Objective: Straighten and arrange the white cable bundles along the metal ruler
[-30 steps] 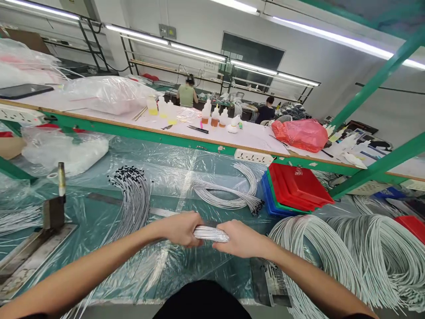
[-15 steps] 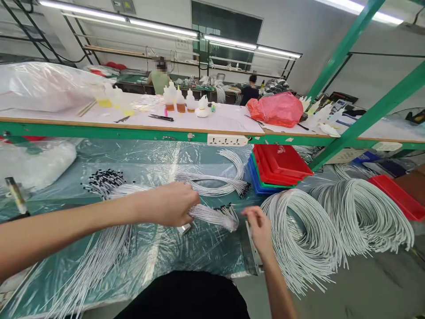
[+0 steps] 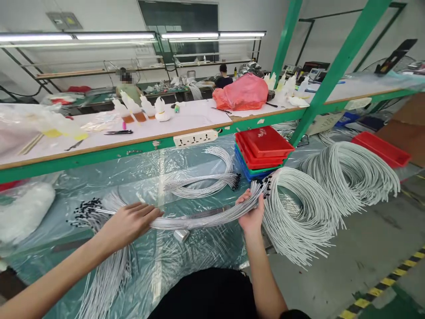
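In the head view, the person's left hand (image 3: 135,221) is gripping a bundle of white wires (image 3: 202,222), knuckles up and fingers folded over it. The right hand (image 3: 251,218) is holding the same bundle near its black-tipped end, with the thumb and fingers curling around opposite sides. The bundle is stretching between the 2 hands in a shallow sag, above a worktable (image 3: 199,259) that clear plastic sheeting is covering. A metal ruler (image 3: 207,212) is lying just behind the bundle, and a small silvery block (image 3: 181,235) is resting just in front of it. Near the left hand, a loose heap of black-tipped wires (image 3: 108,277) is spreading toward the table's front edge. Farther back, a looped wire bundle (image 3: 199,191) is lying on the sheeting, its black ends pointing toward a stack of red, green and blue bins (image 3: 262,146). To the right of the right hand, 2 large coils of pale wire are sitting side by side, the nearer coil (image 3: 302,221) just beside the hand. Above the table, a shelf (image 3: 191,119) is carrying squeeze bottles (image 3: 139,106) and a red plastic bag (image 3: 241,92).
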The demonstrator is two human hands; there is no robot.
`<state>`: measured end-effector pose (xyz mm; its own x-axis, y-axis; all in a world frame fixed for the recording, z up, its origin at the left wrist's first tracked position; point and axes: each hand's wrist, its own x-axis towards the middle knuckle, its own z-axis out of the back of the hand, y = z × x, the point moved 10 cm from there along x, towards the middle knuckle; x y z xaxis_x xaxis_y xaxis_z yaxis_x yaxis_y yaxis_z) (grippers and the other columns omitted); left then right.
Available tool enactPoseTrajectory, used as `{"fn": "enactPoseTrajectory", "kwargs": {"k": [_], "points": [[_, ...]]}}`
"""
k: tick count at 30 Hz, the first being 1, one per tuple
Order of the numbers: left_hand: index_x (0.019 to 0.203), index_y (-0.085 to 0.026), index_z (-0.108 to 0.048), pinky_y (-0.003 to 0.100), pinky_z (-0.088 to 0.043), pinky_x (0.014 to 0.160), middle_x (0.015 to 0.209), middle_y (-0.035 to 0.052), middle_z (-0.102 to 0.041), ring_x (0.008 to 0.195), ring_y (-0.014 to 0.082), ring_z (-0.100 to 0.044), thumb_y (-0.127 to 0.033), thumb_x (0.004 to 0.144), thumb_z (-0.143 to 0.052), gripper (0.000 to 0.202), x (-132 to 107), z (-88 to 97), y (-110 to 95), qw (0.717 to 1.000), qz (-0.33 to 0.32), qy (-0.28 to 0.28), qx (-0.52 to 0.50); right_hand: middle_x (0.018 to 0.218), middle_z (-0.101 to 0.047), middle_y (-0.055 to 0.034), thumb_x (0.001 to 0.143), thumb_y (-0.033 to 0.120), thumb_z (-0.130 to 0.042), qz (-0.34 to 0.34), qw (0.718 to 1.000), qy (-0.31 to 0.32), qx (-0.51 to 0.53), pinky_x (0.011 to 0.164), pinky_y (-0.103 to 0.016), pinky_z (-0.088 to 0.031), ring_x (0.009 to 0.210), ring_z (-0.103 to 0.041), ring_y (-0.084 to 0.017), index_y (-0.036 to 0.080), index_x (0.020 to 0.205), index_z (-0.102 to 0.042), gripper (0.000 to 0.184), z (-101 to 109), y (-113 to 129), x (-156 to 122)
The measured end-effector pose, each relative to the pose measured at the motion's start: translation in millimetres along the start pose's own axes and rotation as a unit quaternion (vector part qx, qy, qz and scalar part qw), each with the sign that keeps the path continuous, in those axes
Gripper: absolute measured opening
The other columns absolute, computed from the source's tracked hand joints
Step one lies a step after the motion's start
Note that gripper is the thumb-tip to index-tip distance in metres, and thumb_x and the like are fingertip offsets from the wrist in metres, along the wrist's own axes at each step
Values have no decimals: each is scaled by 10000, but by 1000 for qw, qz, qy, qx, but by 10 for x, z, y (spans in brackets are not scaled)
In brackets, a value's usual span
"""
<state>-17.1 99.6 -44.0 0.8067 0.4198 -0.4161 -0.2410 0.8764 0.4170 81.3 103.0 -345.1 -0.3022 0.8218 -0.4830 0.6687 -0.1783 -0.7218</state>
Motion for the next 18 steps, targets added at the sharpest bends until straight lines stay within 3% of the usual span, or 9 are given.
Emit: {"fn": "enactPoseTrajectory", "kwargs": {"k": [3,5,7,8,9,11,13,16,18], "points": [[886,-151,-525,327,-355,695,748,22,-575,663,213,-573,-142,961,-469,95,-265,-220,98,998,50,26,24,664,-417,93,487,308,-970,-23,998,18,-51,547,-208,-360,544,-386,-39,158,960,-468,706,-98,-76,39],[840,-146,-565,339,-343,703,770,38,-620,720,239,-620,-159,939,-492,124,-448,-522,269,975,158,154,-9,686,-422,83,450,456,-966,-36,995,50,-77,562,-221,-390,568,-399,-53,166,977,-466,782,-151,-192,16],[866,-154,-616,342,-299,679,832,60,-664,818,282,-656,-144,889,-474,144,-750,-854,381,899,280,331,-61,786,-520,51,555,605,-898,-49,991,77,-92,689,-283,-502,685,-505,-94,170,1062,-509,773,-178,-301,-20],[856,-160,-621,337,-278,668,842,65,-669,835,286,-655,-141,862,-466,157,-872,-940,377,861,322,382,-93,881,-583,24,670,670,-814,-51,991,83,-96,799,-348,-541,791,-567,-127,167,1132,-530,740,-176,-334,-35],[816,-162,-605,331,-261,656,824,66,-663,810,274,-642,-148,842,-465,143,-947,-988,352,833,353,406,-130,1010,-628,-12,789,708,-697,-51,990,85,-100,912,-418,-541,930,-607,-169,151,1220,-536,722,-169,-355,-48],[704,-154,-513,317,-255,632,714,60,-595,676,214,-558,-195,849,-482,154,-952,-1025,269,812,379,388,-216,1269,-611,-90,911,729,-501,-51,989,84,-106,1060,-497,-486,1196,-579,-239,84,1378,-494,797,-149,-382,-61],[666,-149,-442,306,-269,624,671,52,-534,627,177,-476,-217,860,-501,214,-951,-1074,178,797,387,375,-274,1378,-561,-133,935,751,-431,-43,989,80,-119,1064,-512,-486,1305,-526,-279,36,1423,-468,866,-123,-392,-47],[697,-143,-455,308,-289,656,741,60,-563,704,187,-509,-208,876,-515,199,-964,-1160,25,787,373,409,-273,1276,-631,-82,995,679,-419,-12,991,22,-131,1003,-497,-521,1237,-580,-272,79,1326,-547,697,1,-357,52],[742,-137,-492,312,-312,679,839,81,-610,788,213,-558,-219,892,-526,174,-955,-1196,-65,781,369,436,-252,1129,-671,-35,1037,554,-433,11,990,-16,-142,915,-407,-560,1073,-646,-208,94,1222,-589,520,70,-318,149]]}}
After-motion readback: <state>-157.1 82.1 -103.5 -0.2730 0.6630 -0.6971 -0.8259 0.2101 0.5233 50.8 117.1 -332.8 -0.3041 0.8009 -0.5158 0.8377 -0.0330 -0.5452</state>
